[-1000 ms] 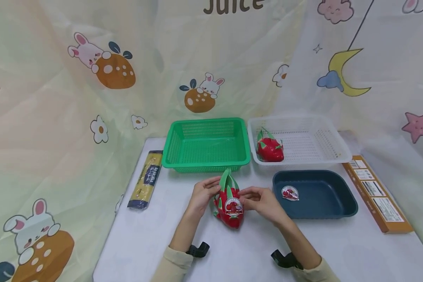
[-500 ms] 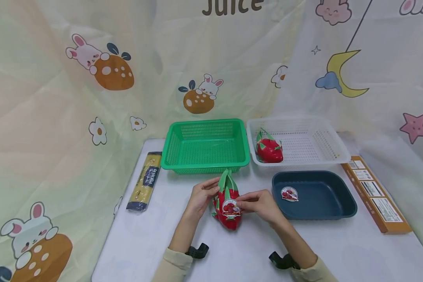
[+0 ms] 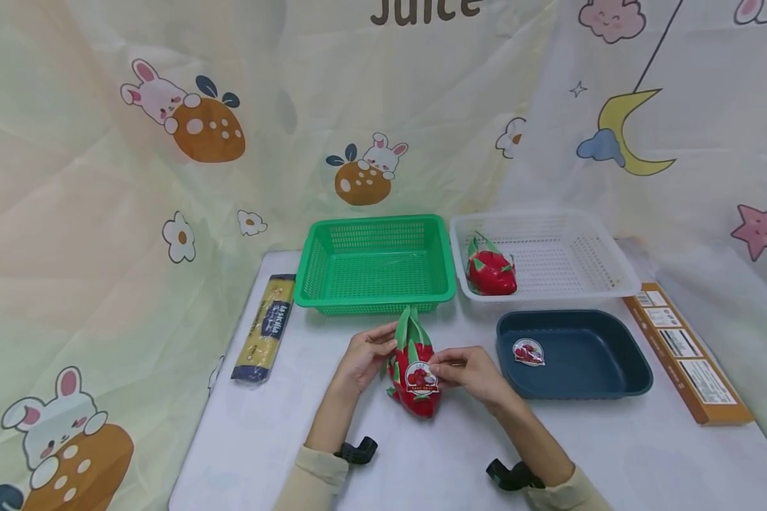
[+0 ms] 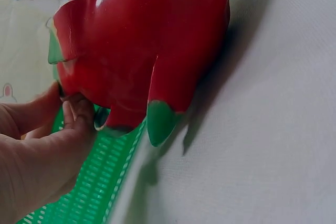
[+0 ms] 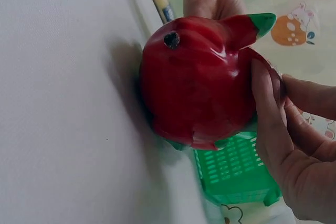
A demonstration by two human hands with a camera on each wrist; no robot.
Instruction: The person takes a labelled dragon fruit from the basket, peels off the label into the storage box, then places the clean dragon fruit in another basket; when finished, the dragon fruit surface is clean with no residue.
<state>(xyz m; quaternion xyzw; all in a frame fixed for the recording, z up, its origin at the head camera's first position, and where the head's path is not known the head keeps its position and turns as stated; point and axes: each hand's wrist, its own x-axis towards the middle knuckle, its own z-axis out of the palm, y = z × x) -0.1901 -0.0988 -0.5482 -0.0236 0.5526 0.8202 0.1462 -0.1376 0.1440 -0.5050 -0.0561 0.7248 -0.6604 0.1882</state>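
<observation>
In the head view, the fruit (image 3: pixel 415 353) was at lower centre, its green leaves pointing up the frame towards the green basket (image 3: pixel 376 304). A round label (image 3: pixel 422 379) lay over its front. The left hand (image 3: pixel 364 360) was at its left, the grip pinching the leafy end; the right hand (image 3: pixel 476 375) was at its right, the grip pinching the label's edge. A yellow packet (image 3: pixel 265 330) lay at centre left on the white counter (image 3: pixel 262 447). Right of centre stood a white basket (image 3: pixel 569 248) with a second fruit (image 3: pixel 492 273) at its left end; below it, a blue tray (image 3: pixel 591 358) held a second label (image 3: pixel 528 352). A brown box (image 3: pixel 690 355) lay slanted at the right.

In the left wrist view, the fruit filled the top centre, and the left hand came from the lower left, its grip drawn together at the fruit's end.

In the right wrist view, the fruit sat at upper centre, a dark spot on its upper left. The right hand's grip was closed at its right side; the left hand showed behind at the top. The green basket was at lower right of centre.
</observation>
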